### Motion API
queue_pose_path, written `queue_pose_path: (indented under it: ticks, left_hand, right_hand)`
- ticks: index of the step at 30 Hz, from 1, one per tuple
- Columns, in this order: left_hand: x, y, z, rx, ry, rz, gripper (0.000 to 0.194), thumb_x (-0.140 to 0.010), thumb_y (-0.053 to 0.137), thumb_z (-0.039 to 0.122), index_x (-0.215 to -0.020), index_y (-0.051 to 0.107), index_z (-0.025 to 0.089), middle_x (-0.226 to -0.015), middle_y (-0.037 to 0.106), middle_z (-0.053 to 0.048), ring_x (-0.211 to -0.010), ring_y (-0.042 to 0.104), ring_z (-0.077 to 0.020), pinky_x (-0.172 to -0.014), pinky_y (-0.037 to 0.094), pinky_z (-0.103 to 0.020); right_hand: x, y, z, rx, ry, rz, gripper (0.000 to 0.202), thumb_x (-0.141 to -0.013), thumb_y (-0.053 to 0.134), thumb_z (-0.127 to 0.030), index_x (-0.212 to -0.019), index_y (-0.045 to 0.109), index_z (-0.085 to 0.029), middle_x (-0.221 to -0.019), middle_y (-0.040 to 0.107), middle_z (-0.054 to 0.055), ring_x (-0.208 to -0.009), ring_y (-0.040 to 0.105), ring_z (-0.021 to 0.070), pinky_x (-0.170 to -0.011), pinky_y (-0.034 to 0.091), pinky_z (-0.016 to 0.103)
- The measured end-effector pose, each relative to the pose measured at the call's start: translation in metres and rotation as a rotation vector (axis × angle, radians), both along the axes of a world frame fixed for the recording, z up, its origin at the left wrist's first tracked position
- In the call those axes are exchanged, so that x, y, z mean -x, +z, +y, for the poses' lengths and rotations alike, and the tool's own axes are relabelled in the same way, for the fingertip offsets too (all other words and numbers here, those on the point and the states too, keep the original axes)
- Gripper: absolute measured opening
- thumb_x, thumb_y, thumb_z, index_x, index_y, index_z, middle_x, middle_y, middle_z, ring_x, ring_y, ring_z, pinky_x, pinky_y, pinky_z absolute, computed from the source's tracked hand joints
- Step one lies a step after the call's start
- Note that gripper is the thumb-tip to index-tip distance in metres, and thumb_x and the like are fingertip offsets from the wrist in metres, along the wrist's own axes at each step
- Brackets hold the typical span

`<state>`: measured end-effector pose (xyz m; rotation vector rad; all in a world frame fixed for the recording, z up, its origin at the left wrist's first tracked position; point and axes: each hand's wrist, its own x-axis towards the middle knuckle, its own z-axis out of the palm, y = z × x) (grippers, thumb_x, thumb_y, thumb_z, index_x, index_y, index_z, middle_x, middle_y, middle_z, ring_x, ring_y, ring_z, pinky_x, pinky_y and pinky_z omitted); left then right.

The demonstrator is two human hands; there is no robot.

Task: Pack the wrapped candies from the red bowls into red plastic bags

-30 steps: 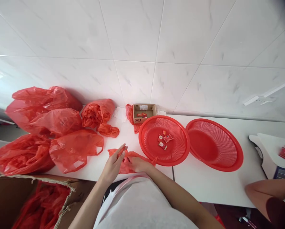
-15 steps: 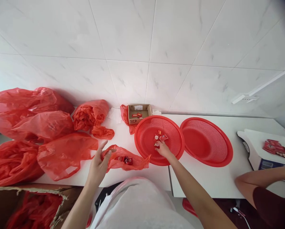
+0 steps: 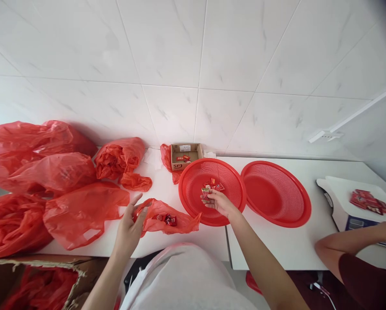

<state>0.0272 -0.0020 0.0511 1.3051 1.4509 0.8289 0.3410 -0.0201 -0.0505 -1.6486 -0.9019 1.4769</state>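
Observation:
My right hand [image 3: 218, 202] is over the left red plastic basket [image 3: 186, 189], pinching a small wrapped packet [image 3: 205, 192] with some green and red on it. A few red packets [image 3: 217, 186] lie in that basket beyond my fingers. My left hand [image 3: 130, 224] has thumb and fingers apart beside the left edge of a red plastic bag [image 3: 183, 221]. That bag lies spread open on the table, with several small dark red packets [image 3: 170, 220] showing in it. Whether my left fingers touch the film is hard to make out.
A second red basket [image 3: 304, 198] sits to the right. Beyond it, another person's arm [image 3: 351, 242] reaches to a white scale [image 3: 338, 189] bearing red packets. A small cardboard box [image 3: 177, 166] stands near the wall. Filled red bags [image 3: 60, 172] crowd the left, above an open carton [image 3: 79, 275].
My right hand has lifted slightly from the packets in the basket and now holds one packet. My left hand stays beside the bag, fingers still apart. The view has shifted a little.

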Motion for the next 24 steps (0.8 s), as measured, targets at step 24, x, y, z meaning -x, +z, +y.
queue_pose_path:
  ticks: [24]
  left_hand:
    - [0.003, -0.003, -0.004, -0.010, 0.103, -0.078, 0.085, -0.074, 0.059, 0.067, -0.140, 0.048, 0.014, -0.046, 0.028, 0.011, -0.042, 0.025, -0.0077, -0.041, 0.022, -0.020]
  right_hand:
    - [0.142, 0.018, 0.006, -0.318, 0.257, -0.023, 0.026, -0.084, 0.059, -0.027, -0.108, 0.067, -0.022, -0.106, 0.072, 0.005, -0.096, 0.068, 0.0216, -0.085, 0.054, 0.037]
